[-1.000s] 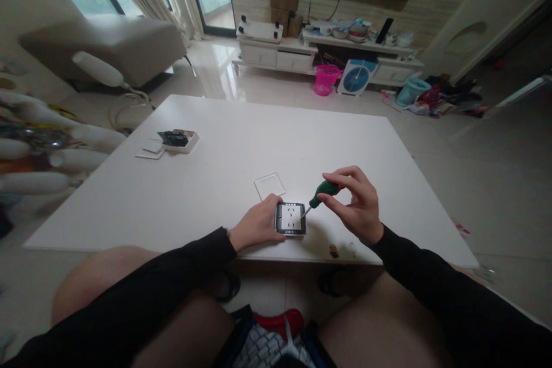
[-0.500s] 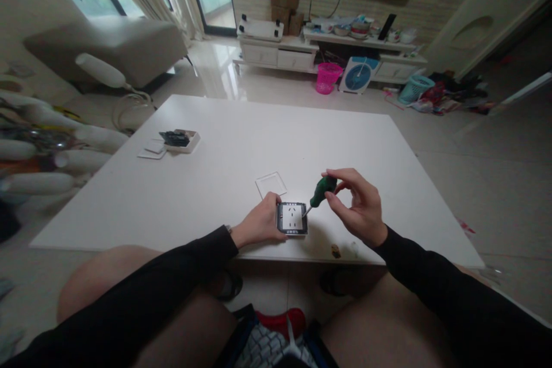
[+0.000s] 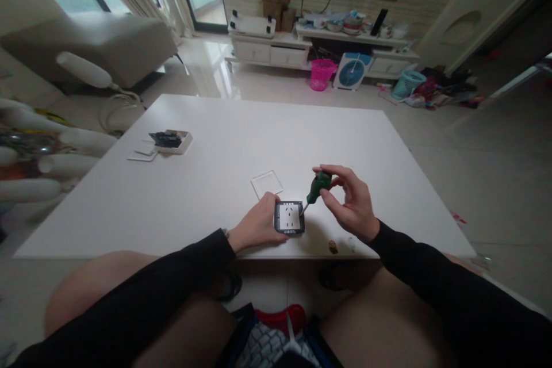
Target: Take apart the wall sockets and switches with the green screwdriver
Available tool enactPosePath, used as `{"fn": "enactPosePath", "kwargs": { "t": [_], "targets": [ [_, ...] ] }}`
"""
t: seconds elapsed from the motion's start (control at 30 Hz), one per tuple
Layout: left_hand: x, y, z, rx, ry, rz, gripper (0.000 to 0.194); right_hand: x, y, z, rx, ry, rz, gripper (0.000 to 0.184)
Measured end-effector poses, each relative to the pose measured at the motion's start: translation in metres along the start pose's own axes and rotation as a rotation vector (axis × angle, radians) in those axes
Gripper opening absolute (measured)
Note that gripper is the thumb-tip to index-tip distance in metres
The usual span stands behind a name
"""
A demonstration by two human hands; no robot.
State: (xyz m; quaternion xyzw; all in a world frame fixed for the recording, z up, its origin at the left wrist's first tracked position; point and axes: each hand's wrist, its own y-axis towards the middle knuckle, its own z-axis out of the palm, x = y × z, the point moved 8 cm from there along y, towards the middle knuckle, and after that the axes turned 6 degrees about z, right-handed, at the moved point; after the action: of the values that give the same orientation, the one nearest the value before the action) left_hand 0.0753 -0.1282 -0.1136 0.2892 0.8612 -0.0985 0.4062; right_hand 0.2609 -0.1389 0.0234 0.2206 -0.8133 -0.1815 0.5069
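Observation:
Near the table's front edge lies a wall socket (image 3: 289,217) with a white face and a dark frame. My left hand (image 3: 261,223) is closed around its left side. In my right hand (image 3: 350,201) is a screwdriver (image 3: 318,186) with a green handle, pinched between the fingertips. The shaft slants down to the left, and its tip meets the right side of the socket's frame. Just behind my left hand, a square white cover frame (image 3: 267,183) lies flat.
On the white table (image 3: 233,138), an open white box (image 3: 184,144) of dark parts stands at the far left, beside white plates (image 3: 142,153). A small brown-and-black piece (image 3: 332,246) lies near the front edge. Beyond are a pink basket (image 3: 321,75) and a fan (image 3: 351,71).
The view has shifted slightly, so the whole scene sits a little further left. Both hands keep their hold, and the screwdriver's tip stays at the socket's right side.

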Motion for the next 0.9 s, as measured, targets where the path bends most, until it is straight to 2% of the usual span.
{"fn": "enactPosePath", "kwargs": {
  "t": [0.1,0.2,0.37,0.5,0.63,0.9],
  "targets": [
    [-0.004,0.002,-0.001,-0.013,-0.001,0.032,0.069,0.000,0.000,0.001,-0.004,-0.015,-0.010,0.043],
    [-0.003,0.002,-0.001,-0.029,-0.037,0.017,0.068,-0.003,-0.002,0.001,-0.026,0.008,-0.001,0.049],
    [0.001,0.003,0.002,-0.038,-0.104,-0.012,0.071,-0.011,-0.007,0.010,0.049,0.143,0.065,0.054],
    [0.006,0.003,0.004,-0.049,-0.140,-0.024,0.075,-0.013,-0.007,0.013,0.064,0.128,0.082,0.051],
    [0.007,0.002,0.007,-0.030,-0.135,0.002,0.074,-0.015,-0.007,0.011,0.052,0.118,0.087,0.045],
    [0.008,0.002,0.005,-0.001,-0.133,0.011,0.078,-0.013,-0.006,0.003,0.007,0.151,0.061,0.046]
  ]
}}
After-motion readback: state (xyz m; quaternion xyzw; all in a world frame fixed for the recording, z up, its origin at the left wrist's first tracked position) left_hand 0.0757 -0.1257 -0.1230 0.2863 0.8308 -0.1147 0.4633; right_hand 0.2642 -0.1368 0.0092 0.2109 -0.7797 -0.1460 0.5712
